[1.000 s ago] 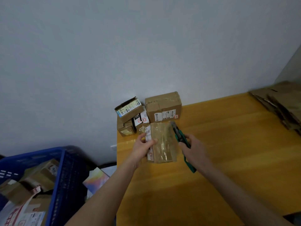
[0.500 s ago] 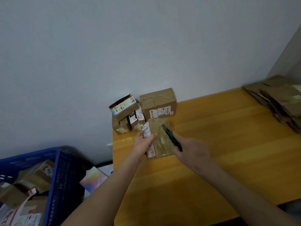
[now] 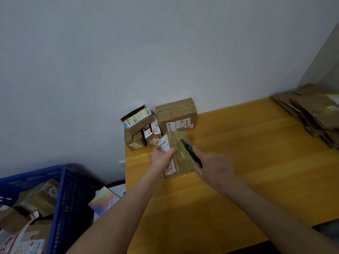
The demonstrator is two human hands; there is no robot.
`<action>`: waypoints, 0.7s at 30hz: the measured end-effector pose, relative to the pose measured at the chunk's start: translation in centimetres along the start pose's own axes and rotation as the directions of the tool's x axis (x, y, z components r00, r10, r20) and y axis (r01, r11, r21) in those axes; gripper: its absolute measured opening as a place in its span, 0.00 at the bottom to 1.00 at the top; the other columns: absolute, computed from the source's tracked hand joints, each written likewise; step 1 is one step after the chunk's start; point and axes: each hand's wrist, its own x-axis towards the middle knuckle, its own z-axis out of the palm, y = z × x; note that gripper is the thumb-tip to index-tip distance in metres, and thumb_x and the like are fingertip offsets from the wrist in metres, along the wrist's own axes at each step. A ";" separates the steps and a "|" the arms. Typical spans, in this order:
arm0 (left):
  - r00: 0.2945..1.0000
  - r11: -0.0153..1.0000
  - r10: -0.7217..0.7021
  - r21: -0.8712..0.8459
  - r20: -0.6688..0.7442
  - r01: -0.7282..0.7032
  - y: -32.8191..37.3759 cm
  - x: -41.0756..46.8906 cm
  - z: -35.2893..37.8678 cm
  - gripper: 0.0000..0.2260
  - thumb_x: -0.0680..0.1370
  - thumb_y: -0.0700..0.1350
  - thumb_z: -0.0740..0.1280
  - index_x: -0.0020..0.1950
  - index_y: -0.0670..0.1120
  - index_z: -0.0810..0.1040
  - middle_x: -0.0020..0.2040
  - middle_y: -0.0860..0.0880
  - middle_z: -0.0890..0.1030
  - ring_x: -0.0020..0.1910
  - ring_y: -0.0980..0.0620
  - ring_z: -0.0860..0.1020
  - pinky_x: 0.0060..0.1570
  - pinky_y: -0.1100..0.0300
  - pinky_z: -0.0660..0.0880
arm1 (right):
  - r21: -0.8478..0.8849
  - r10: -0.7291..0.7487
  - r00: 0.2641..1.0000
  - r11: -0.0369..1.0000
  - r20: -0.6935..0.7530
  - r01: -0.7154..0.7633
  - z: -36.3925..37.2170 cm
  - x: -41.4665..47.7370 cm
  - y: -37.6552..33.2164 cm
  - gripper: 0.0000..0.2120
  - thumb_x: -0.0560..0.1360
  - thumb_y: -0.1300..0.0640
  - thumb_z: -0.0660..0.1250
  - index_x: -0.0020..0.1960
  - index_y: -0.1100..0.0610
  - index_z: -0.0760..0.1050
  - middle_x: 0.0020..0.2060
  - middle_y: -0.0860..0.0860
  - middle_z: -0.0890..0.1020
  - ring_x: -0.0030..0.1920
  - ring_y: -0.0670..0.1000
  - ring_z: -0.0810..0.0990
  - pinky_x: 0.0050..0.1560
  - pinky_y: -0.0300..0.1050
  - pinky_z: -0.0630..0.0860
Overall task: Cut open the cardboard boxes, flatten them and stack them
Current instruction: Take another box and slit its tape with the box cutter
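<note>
A small taped cardboard box (image 3: 180, 156) with white labels lies on the yellow wooden table (image 3: 247, 171). My left hand (image 3: 161, 158) grips its left side, thumb across the top label. My right hand (image 3: 212, 167) holds a green utility knife (image 3: 190, 151), and the dark blade tip rests on the box top near its right edge. Behind it against the wall stand a larger sealed box (image 3: 177, 114) and a cluster of small boxes (image 3: 139, 127), one with an open flap. A stack of flattened cardboard (image 3: 315, 114) lies at the table's far right.
A blue plastic crate (image 3: 60, 198) holding several more parcels stands on the floor at the lower left. A colourful flat item (image 3: 104, 200) lies between the crate and the table. The grey wall runs right behind the boxes.
The knife has swung from beside the box onto its top, with the blade now over the right part. My left hand's thumb has shifted onto the label. The view has drifted slightly.
</note>
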 end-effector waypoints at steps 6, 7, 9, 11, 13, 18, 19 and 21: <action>1.000 0.999 0.026 0.040 -0.003 -0.026 0.2 0.4 0.1 0.32 0.70 0.48 0.76 0.69 0.44 0.66 0.58 0.43 0.79 0.51 0.44 0.81 0.55 0.44 0.79 | -0.042 -0.024 1.000 0.999 0.009 0.025 -0.3 0.5 -0.1 0.25 0.78 0.49 0.57 0.75 0.48 0.60 0.40 0.49 0.80 0.33 0.49 0.71 0.27 0.42 0.58; 1.000 0.999 0.026 0.034 -0.006 -0.026 0.2 0.4 0.1 0.32 0.70 0.48 0.76 0.69 0.44 0.66 0.58 0.43 0.79 0.51 0.44 0.81 0.54 0.44 0.79 | -0.048 -0.032 0.999 0.998 0.014 0.033 -0.3 0.6 -0.1 0.25 0.78 0.49 0.57 0.75 0.48 0.61 0.39 0.49 0.80 0.33 0.49 0.71 0.27 0.42 0.59; 0.999 1.000 0.026 0.018 -0.020 -0.026 0.2 0.4 0.1 0.31 0.70 0.48 0.76 0.69 0.44 0.66 0.57 0.44 0.79 0.50 0.44 0.81 0.53 0.47 0.79 | -0.054 -0.042 0.999 0.998 0.015 0.043 -0.5 0.7 -0.1 0.24 0.78 0.50 0.57 0.74 0.49 0.62 0.38 0.49 0.79 0.33 0.49 0.72 0.27 0.42 0.60; 0.999 1.000 0.018 0.012 -0.034 -0.018 0.2 0.3 0.2 0.30 0.71 0.49 0.76 0.68 0.45 0.67 0.57 0.45 0.79 0.50 0.45 0.81 0.52 0.48 0.79 | -0.059 -0.044 0.999 0.997 0.021 0.045 -0.8 0.8 -0.2 0.23 0.78 0.50 0.57 0.73 0.49 0.63 0.34 0.48 0.75 0.31 0.49 0.71 0.26 0.41 0.58; 0.999 1.000 0.013 0.022 -0.049 -0.012 -0.1 0.4 0.5 0.30 0.71 0.49 0.75 0.68 0.45 0.67 0.57 0.44 0.79 0.50 0.44 0.81 0.54 0.46 0.79 | -0.070 -0.060 0.997 0.996 0.045 0.064 -1.0 0.8 -0.3 0.22 0.78 0.50 0.58 0.71 0.50 0.64 0.33 0.47 0.72 0.31 0.49 0.71 0.26 0.41 0.59; 0.997 0.999 -0.004 0.042 -0.080 0.007 0.2 0.3 0.6 0.29 0.71 0.51 0.74 0.67 0.45 0.67 0.57 0.45 0.79 0.52 0.44 0.80 0.56 0.46 0.78 | -0.075 -0.033 0.996 0.996 0.079 0.039 -1.6 1.4 -0.9 0.20 0.78 0.49 0.57 0.70 0.49 0.65 0.31 0.47 0.70 0.31 0.50 0.71 0.27 0.42 0.61; 0.994 0.997 0.019 0.073 -0.104 -0.012 0.3 0.4 0.4 0.31 0.70 0.52 0.74 0.68 0.45 0.66 0.58 0.45 0.78 0.53 0.44 0.80 0.56 0.46 0.78 | -0.075 -0.038 0.995 0.996 0.095 0.046 -1.5 1.3 -1.0 0.19 0.78 0.49 0.58 0.68 0.49 0.66 0.31 0.47 0.70 0.32 0.50 0.71 0.28 0.42 0.62; 0.986 0.985 0.094 0.158 -0.134 -0.073 0.7 0.7 0.1 0.32 0.70 0.52 0.74 0.69 0.46 0.66 0.59 0.45 0.77 0.56 0.44 0.78 0.56 0.46 0.77 | -0.075 -0.054 0.990 0.995 0.127 0.063 -1.2 0.7 -1.1 0.17 0.77 0.50 0.59 0.66 0.48 0.68 0.30 0.46 0.69 0.30 0.50 0.71 0.26 0.42 0.60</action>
